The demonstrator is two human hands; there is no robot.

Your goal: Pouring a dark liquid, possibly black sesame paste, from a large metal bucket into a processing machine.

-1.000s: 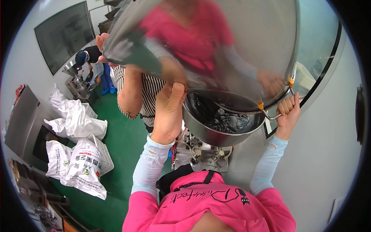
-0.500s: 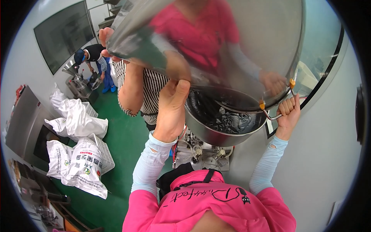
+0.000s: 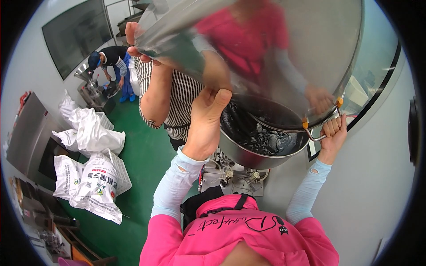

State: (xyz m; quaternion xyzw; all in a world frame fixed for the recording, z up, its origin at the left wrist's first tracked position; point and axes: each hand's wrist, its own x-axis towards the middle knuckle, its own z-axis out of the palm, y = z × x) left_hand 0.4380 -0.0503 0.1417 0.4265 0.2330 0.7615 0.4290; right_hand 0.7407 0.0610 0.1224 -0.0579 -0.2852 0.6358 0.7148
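A large, mirror-bright metal bucket (image 3: 328, 48) hangs tilted over a round steel hopper (image 3: 248, 155), reflecting a pink shirt and pale sleeves. Glossy black paste (image 3: 270, 139) lies in the hopper, below the bucket's rim. My right hand (image 3: 333, 133) is closed round the bucket's wire-like side handle (image 3: 316, 138), which is fixed by orange-yellow fittings. At the bucket's lower left edge, my left hand (image 3: 206, 117) grips it with the thumb up; its fingertips are partly hidden. A co-worker's hand (image 3: 135, 42) also supports the bucket's far left end.
A co-worker in a striped garment (image 3: 179, 95) stands close on my left. Machine parts with hoses (image 3: 230, 175) sit under the hopper. White sacks (image 3: 97, 177) and crates are on the green floor (image 3: 142, 177). Further back, another person (image 3: 111, 66) bends over a small machine (image 3: 91, 91).
The bucket, both my hands and the co-worker's hand have shifted slightly right in the picture. My grips look the same.
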